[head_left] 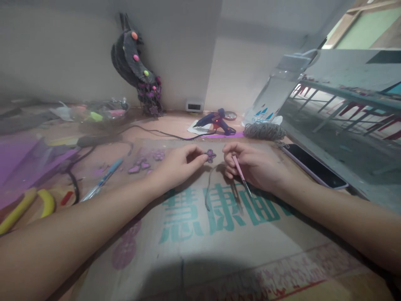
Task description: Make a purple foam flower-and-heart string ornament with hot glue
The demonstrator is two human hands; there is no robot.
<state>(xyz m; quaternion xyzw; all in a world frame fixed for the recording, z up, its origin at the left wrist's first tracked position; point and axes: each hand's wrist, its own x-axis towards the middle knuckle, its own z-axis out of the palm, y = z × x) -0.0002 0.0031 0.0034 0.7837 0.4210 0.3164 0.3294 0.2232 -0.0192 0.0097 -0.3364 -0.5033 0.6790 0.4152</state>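
Note:
Between the thumb and finger of my left hand (184,165) is a small purple flower (210,156) with a dark edge. My right hand (250,163) is a short way to its right, fingers curled round a slim pink tool with a metal tip (239,169), which slants down toward me. Whether it is tweezers or something else I cannot make out. A thin grey cord (208,192) loops down onto the printed sheet (194,259) between my hands; its upper end is by my right fingers. Left of my left hand lie several purple heart and flower pieces (139,166).
Behind my hands rest a blue glue gun (216,121) with a red light, a grey cord bundle (265,131) and a tall clear bottle (275,88). A phone (315,165) lies at right. A blue pen (103,179) and purple sheets (25,167) are at left. A dark crescent decoration (133,58) leans on the wall.

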